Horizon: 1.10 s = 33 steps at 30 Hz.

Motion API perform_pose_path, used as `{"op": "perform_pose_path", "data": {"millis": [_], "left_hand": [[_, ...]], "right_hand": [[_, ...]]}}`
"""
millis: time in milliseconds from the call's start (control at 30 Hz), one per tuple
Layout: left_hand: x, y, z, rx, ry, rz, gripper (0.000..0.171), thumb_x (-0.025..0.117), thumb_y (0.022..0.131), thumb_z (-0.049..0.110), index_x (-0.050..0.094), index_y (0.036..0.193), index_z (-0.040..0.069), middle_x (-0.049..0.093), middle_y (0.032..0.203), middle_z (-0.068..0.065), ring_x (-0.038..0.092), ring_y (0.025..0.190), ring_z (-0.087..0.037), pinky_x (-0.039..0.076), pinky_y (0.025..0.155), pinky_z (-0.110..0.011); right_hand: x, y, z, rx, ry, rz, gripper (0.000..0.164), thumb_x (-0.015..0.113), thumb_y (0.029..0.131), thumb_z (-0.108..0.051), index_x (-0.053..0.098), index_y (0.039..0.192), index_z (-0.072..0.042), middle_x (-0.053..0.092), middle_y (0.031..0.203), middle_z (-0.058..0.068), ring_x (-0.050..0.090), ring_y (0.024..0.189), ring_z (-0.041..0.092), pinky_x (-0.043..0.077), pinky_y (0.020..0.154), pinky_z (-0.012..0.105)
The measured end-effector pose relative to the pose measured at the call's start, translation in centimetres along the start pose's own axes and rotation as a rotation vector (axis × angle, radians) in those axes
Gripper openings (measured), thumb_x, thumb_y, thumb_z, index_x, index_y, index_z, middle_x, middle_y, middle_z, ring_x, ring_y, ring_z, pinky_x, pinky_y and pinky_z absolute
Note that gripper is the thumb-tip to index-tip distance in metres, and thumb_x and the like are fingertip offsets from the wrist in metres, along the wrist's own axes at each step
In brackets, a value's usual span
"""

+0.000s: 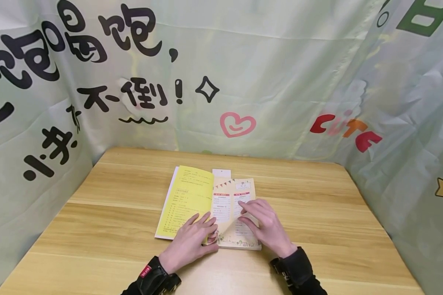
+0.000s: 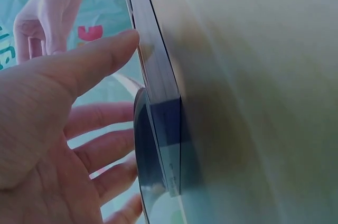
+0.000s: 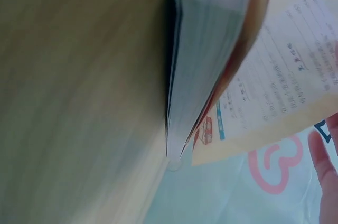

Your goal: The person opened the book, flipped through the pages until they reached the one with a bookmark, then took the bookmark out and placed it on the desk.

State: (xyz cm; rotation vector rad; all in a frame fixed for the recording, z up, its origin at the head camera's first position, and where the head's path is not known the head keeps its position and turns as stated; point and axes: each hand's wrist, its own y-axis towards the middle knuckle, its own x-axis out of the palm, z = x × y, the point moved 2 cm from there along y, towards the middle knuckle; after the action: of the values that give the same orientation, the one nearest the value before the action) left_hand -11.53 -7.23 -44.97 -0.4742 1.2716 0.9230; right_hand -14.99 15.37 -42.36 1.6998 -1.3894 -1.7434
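An open book (image 1: 186, 196) lies on the wooden table, its left page yellow and its right page (image 1: 225, 207) cream with printed columns and small drawings. My left hand (image 1: 192, 241) rests with spread fingers on the lower part of the yellow page by the spine. Seen in the left wrist view, its thumb touches the book's edge (image 2: 153, 49). Over the right page, my right hand (image 1: 266, 225) holds a lifted page between thumb and fingers. That raised page (image 3: 285, 71) stands away from the page block (image 3: 211, 39) in the right wrist view; the exact grip is partly out of frame.
A pale card or tab (image 1: 221, 173) sticks out past the book's top edge. The wooden table (image 1: 317, 205) extends around the book. A printed cloth (image 1: 280, 82) with lettering and a pink heart hangs behind and along both sides.
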Motion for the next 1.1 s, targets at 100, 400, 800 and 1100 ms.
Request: {"op": "perform_pose_path", "data": {"millis": [100, 400, 800, 1100], "left_hand": [[0.1, 0.0, 0.2, -0.017, -0.002, 0.012, 0.046, 0.067, 0.082, 0.046, 0.068, 0.114, 0.013, 0.057, 0.134, -0.013, 0.041, 0.131, -0.029, 0.029, 0.111, -0.054], [0.3, 0.2, 0.6, -0.02, -0.004, 0.099, 0.009, 0.066, 0.084, 0.026, 0.063, 0.088, 0.018, 0.061, 0.129, -0.012, 0.047, 0.127, -0.029, 0.032, 0.109, -0.055], [0.1, 0.1, 0.8, 0.01, -0.017, 0.225, 0.049, 0.068, 0.083, 0.021, 0.06, 0.129, 0.006, 0.064, 0.126, -0.008, 0.054, 0.119, -0.027, 0.038, 0.104, -0.055], [-0.3, 0.3, 0.8, -0.013, -0.052, 0.273, 0.06, 0.066, 0.083, 0.019, 0.05, 0.14, 0.009, 0.069, 0.092, 0.004, 0.063, 0.095, -0.011, 0.04, 0.104, -0.053]], "right_hand": [[0.1, 0.3, -0.2, -0.001, -0.009, 0.052, 0.053, 0.078, 0.065, -0.002, 0.066, 0.116, 0.004, 0.071, 0.09, 0.007, 0.061, 0.091, 0.023, 0.052, 0.082, 0.041], [0.7, 0.5, -0.6, 0.158, -0.127, 0.16, 0.053, 0.084, 0.061, -0.01, 0.069, 0.11, 0.002, 0.066, 0.103, 0.012, 0.058, 0.097, 0.027, 0.051, 0.08, 0.044], [2.0, 0.5, -1.1, 0.42, 0.051, 0.087, 0.072, 0.082, 0.07, -0.007, 0.051, 0.133, 0.005, 0.061, 0.114, 0.018, 0.059, 0.102, 0.029, 0.056, 0.08, 0.049], [2.1, 2.9, -3.4, 0.582, 0.383, 0.007, 0.07, 0.067, 0.084, 0.006, 0.031, 0.143, 0.013, 0.057, 0.118, 0.037, 0.056, 0.106, 0.049, 0.05, 0.084, 0.063]]}}
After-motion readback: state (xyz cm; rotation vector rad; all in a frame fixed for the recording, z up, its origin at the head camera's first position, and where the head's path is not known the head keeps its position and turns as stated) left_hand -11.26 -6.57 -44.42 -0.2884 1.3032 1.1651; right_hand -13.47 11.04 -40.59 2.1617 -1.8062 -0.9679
